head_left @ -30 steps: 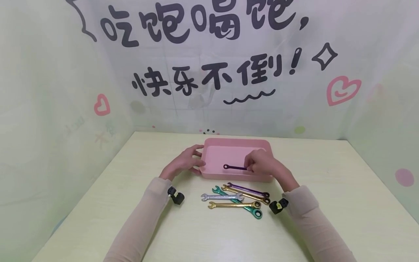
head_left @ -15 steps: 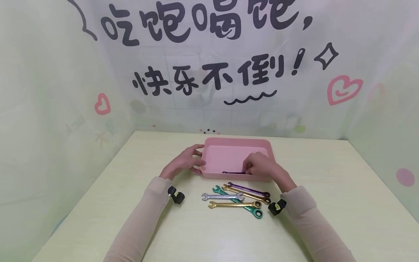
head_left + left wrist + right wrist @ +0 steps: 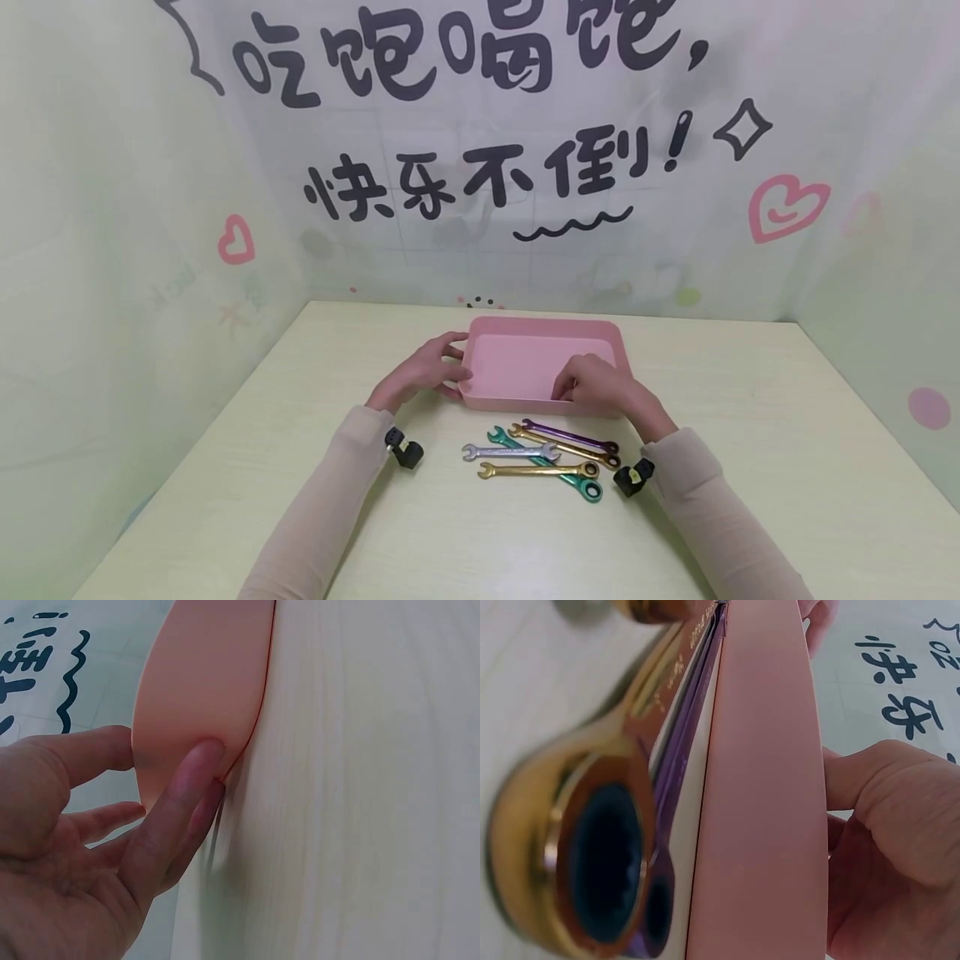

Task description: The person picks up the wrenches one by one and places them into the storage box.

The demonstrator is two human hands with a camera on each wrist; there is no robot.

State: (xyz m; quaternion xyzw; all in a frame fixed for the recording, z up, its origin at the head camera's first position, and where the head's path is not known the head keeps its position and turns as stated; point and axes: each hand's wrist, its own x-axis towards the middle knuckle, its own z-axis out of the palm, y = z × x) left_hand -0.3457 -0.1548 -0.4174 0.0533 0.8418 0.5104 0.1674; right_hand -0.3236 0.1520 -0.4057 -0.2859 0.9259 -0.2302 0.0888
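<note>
A shallow pink tray point(image 3: 525, 406) sits toward the back of the table. My left hand point(image 3: 420, 367) grips its left end, one digit over the rim and others against the outer wall point(image 3: 206, 667). Inside the tray, my right hand point(image 3: 592, 385) reaches down behind the front wall with fingers bent. Its fingertips are hidden, and so is the dark purple wrench it carried in; I cannot tell whether the fingers still pinch it. In front of the tray lie a purple wrench point(image 3: 570, 436), two gold wrenches point(image 3: 540, 471), a silver wrench point(image 3: 506, 452) and a green wrench point(image 3: 589, 488).
The wrenches overlap in a loose pile on the pale wooden table point(image 3: 465, 542), close to the tray's front wall. A printed curtain point(image 3: 420, 267) hangs behind the table and along both sides. Each sleeve has a small black wrist camera point(image 3: 405, 448).
My right hand has lowered into the tray with the dark purple wrench, which has dropped out of sight behind the front wall. The left hand and the loose wrenches have stayed put.
</note>
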